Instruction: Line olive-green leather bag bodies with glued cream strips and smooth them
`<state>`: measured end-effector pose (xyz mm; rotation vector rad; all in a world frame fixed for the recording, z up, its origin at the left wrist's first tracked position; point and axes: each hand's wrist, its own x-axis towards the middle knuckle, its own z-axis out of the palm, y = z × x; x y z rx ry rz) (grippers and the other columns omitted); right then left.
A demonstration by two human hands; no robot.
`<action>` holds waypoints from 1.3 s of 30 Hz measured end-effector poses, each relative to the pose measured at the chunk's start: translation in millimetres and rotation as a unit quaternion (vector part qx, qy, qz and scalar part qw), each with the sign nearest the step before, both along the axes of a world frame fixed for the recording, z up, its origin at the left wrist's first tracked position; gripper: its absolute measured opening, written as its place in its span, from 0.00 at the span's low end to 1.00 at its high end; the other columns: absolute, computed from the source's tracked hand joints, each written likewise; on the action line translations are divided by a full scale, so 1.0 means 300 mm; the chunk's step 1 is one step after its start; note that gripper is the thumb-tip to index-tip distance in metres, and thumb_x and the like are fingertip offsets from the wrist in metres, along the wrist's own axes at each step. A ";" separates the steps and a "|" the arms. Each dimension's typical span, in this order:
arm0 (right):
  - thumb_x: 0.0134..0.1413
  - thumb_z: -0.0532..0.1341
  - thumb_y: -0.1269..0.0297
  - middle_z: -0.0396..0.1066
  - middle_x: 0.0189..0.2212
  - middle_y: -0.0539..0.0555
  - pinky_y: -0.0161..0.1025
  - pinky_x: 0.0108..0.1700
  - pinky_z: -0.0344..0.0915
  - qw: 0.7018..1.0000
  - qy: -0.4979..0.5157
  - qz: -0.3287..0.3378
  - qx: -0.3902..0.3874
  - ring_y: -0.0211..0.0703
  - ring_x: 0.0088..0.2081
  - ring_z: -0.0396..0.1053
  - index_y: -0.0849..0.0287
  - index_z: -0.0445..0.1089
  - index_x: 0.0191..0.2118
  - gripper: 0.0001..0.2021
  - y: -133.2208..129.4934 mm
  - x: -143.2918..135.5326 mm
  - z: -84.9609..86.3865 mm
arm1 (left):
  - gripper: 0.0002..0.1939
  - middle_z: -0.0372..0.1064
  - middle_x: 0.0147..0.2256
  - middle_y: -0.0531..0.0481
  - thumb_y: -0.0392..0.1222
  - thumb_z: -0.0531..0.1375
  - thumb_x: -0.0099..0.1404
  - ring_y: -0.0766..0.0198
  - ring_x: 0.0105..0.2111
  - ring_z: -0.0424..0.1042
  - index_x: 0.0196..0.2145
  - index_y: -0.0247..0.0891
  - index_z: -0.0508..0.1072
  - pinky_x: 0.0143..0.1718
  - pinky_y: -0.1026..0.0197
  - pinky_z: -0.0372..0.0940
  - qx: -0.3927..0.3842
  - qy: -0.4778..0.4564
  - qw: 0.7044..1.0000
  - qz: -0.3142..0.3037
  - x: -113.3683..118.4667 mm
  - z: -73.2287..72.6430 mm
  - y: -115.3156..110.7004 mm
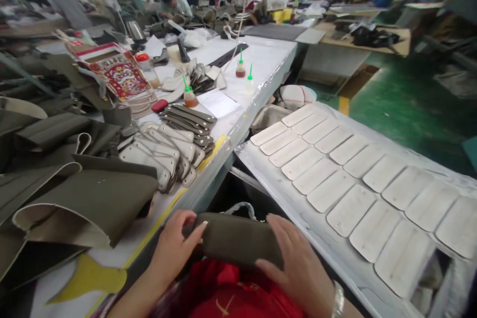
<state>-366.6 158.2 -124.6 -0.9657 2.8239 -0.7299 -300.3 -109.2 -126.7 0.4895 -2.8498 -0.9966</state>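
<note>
- The folded olive piece (242, 241) is at 6 o'clock in the view, just beyond a red garment (238, 295); it lies roughly level, its long side running between the hands.
- The left hand (177, 243) grasps the piece's 9 o'clock end, its thumb along the near face; the rest of its grip is partly hidden.
- The right hand (298, 258) grasps the 3 o'clock end, fingers over the far edge and thumb on the near side; a bracelet (338, 300) circles that wrist.
- From the piece, rows of pale panels (352, 208) lie at 2 o'clock; overlapping pale riveted pieces (160, 151) sit between 10 and 11, dark strips (194, 118) at 11.
- A yellow piece (89, 278) lies near 9 o'clock; a curled olive sheet (108, 194) is between 9 and 10; a green-tipped bottle (240, 69) stands at 12.
</note>
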 end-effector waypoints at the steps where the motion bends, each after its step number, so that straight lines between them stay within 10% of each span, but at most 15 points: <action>1: 0.46 0.58 0.45 0.56 0.55 0.62 0.51 0.57 0.52 0.999 -0.004 0.049 0.008 0.54 0.56 0.53 0.62 0.52 0.59 0.38 -0.063 0.002 0.001 | 0.15 0.64 0.31 0.50 0.53 0.54 0.60 0.60 0.33 0.65 0.35 0.38 0.65 0.36 0.58 0.61 0.051 -0.038 0.998 0.023 0.017 -0.009 -0.044; 8: 0.42 0.58 0.39 0.54 0.57 0.62 0.52 0.57 0.47 0.984 -0.066 0.160 0.041 0.56 0.56 0.51 0.64 0.52 0.60 0.43 -0.370 -0.028 -0.033 | 0.17 0.57 0.21 0.56 0.54 0.55 0.58 0.67 0.24 0.57 0.25 0.37 0.63 0.25 0.67 0.54 0.259 -0.092 0.960 0.043 0.027 -0.040 -0.088; 20: 0.45 0.57 0.41 0.55 0.57 0.59 0.50 0.54 0.49 0.983 -0.070 0.151 0.074 0.55 0.54 0.53 0.60 0.53 0.59 0.39 -0.415 -0.021 -0.017 | 0.16 0.57 0.20 0.58 0.52 0.56 0.58 0.69 0.22 0.58 0.24 0.36 0.62 0.23 0.68 0.54 0.277 -0.080 0.957 0.031 0.006 -0.062 -0.124; 26: 0.46 0.57 0.45 0.58 0.54 0.58 0.51 0.52 0.50 0.988 -0.059 0.119 0.080 0.54 0.51 0.55 0.59 0.54 0.58 0.36 -0.446 0.002 -0.003 | 0.14 0.56 0.21 0.61 0.51 0.56 0.58 0.73 0.14 0.55 0.35 0.39 0.59 0.11 0.71 0.51 0.396 -0.117 0.911 0.003 -0.024 -0.089 -0.152; 39: 0.48 0.55 0.43 0.58 0.56 0.58 0.51 0.52 0.54 0.987 -0.024 0.133 0.089 0.53 0.53 0.56 0.61 0.52 0.59 0.37 -0.419 0.008 -0.002 | 0.22 0.63 0.30 0.52 0.48 0.55 0.59 0.67 0.22 0.65 0.50 0.39 0.62 0.15 0.67 0.63 0.371 -0.141 0.911 -0.113 -0.043 -0.068 -0.158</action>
